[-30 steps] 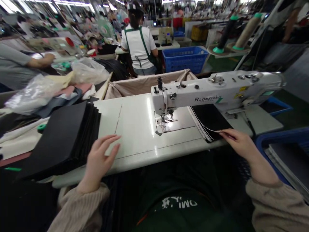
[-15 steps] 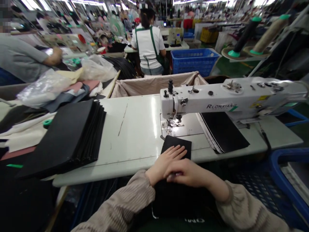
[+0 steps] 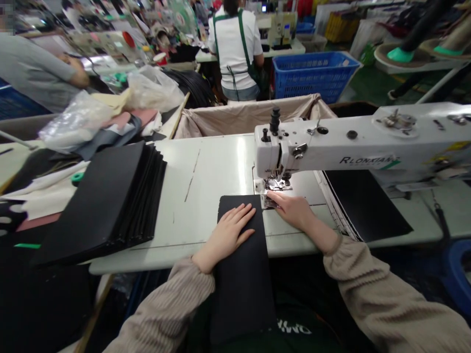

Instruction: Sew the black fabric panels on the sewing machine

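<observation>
A long black panel (image 3: 243, 284) lies over the front edge of the sewing table, its far end left of the needle area. My left hand (image 3: 230, 233) rests flat on it, fingers stretched out and thumb apart. Beside the presser foot of the white sewing machine (image 3: 312, 149), my right hand (image 3: 294, 212) reaches in with fingers drawn together at the needle plate. What its fingers hold, if anything, is hidden. A pile of black panels (image 3: 106, 196) stands to the left. More black panels with pale edges (image 3: 368, 206) lie under the machine arm.
Behind the table (image 3: 209, 171) hangs a beige cloth-lined bin (image 3: 243, 115). Plastic bags (image 3: 75, 120) and fabric scraps lie at the far left. A blue basket (image 3: 312, 73) stands beyond, near a person in a white shirt (image 3: 237, 54). Another person's grey sleeve (image 3: 40, 68) shows at left.
My right hand has moved from near my left hand up to the needle plate. The black panel and my left hand have shifted left, and more of the panel shows. The view has tilted down.
</observation>
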`<action>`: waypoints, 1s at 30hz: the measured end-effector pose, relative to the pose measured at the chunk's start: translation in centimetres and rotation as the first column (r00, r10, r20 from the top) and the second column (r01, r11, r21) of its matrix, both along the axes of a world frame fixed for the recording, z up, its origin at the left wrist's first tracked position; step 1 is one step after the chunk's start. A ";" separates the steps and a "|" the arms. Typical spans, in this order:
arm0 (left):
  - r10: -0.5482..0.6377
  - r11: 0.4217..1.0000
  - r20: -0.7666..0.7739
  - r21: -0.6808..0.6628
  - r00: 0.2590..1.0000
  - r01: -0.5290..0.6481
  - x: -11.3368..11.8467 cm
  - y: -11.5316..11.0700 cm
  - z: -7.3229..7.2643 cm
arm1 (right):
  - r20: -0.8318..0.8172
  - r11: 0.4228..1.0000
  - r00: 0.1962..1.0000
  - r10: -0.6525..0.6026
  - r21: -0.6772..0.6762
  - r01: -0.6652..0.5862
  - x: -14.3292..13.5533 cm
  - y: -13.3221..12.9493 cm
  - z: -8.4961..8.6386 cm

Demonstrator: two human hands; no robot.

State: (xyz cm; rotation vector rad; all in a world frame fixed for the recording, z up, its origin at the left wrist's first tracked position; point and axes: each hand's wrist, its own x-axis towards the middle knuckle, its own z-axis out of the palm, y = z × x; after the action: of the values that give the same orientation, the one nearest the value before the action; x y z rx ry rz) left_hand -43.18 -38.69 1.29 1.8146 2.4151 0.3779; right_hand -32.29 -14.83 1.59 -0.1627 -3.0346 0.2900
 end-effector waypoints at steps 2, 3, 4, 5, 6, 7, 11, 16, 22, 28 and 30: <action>-0.005 1.000 -0.001 0.007 1.000 0.005 -0.6 1.6 0.3 | 0.002 1.000 1.000 -0.018 0.005 0.018 0.4 0.3 -0.3; 0.001 1.000 0.000 0.014 1.000 -0.001 -0.8 2.3 0.4 | 0.000 1.000 1.000 -0.028 0.008 0.028 0.5 0.3 -0.4; 0.009 1.000 0.003 0.022 1.000 -0.009 -1.1 3.0 0.5 | -0.005 0.999 0.999 -0.038 0.011 0.038 0.5 0.3 -0.5; 0.015 0.999 0.007 0.035 1.000 -0.015 -1.2 3.6 0.5 | -0.011 0.999 0.999 -0.046 0.014 0.046 0.5 0.3 -0.5; 0.014 0.999 0.014 0.049 1.000 -0.015 -1.3 4.1 0.5 | -0.015 0.999 0.999 -0.050 0.016 0.051 0.4 0.2 -0.6; 0.007 0.998 0.022 0.063 1.000 -0.009 -1.4 4.6 0.4 | -0.019 0.998 0.998 -0.053 0.019 0.054 0.4 0.2 -0.6; -0.037 0.995 0.058 0.094 0.998 0.031 -1.4 5.7 0.1 | -0.031 0.999 0.999 -0.042 0.021 0.043 0.3 0.2 -0.4; -0.068 0.993 0.084 0.097 0.994 0.059 -1.5 6.0 0.0 | -0.002 0.999 1.000 -0.028 0.031 0.028 0.4 0.3 -0.4; -0.079 0.993 0.080 0.092 0.994 0.071 -1.9 5.9 0.0 | 0.031 0.999 0.999 -0.025 0.041 0.024 0.3 0.3 -0.4; -0.090 0.992 0.075 0.090 0.993 0.083 -2.0 6.0 0.0 | 0.036 0.999 0.999 -0.022 0.044 0.020 0.2 0.3 -0.4; -0.090 0.992 0.080 0.093 0.993 0.082 -2.1 6.0 0.0 | 0.041 0.999 0.999 -0.021 0.045 0.019 0.2 0.3 -0.4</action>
State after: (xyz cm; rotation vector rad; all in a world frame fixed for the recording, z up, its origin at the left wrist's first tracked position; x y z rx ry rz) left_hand -45.24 -32.69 1.32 1.8910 2.2906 0.5513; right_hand -32.07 -14.49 1.21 -0.1985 -3.0755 0.2198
